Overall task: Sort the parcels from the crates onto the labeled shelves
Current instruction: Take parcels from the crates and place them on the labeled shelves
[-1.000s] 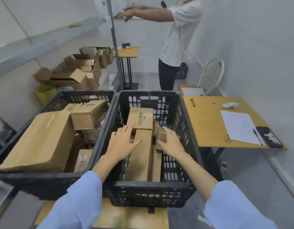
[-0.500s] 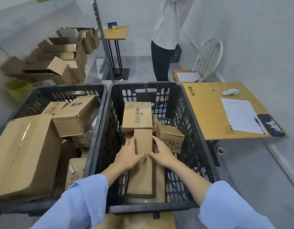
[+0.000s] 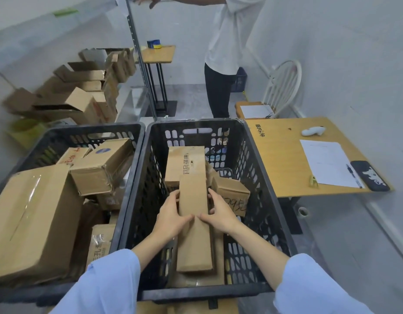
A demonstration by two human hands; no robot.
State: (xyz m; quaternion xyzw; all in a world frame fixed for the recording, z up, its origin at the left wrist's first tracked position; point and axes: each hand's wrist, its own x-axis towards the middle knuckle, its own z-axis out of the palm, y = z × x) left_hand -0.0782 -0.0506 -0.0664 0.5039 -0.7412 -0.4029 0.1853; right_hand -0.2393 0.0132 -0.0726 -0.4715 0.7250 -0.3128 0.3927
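Note:
Two black crates stand side by side before me. In the right crate a long narrow cardboard parcel lies on top of other boxes. My left hand grips its left edge and my right hand grips its right edge, thumbs on top. Behind it lies a flat printed parcel, and a small box with handwriting sits to the right. The left crate holds a large taped box and several smaller parcels. A metal shelf upright rises behind the crates.
A person in a white shirt stands behind the right crate, reaching to the shelf. A wooden desk at right carries paper, a pen and a phone. Empty cartons pile at back left. A white chair stands by the wall.
Both hands have closed in from the parcels' tops onto the long narrow parcel's two sides. The view has tilted back up a little, showing the other person's arm again.

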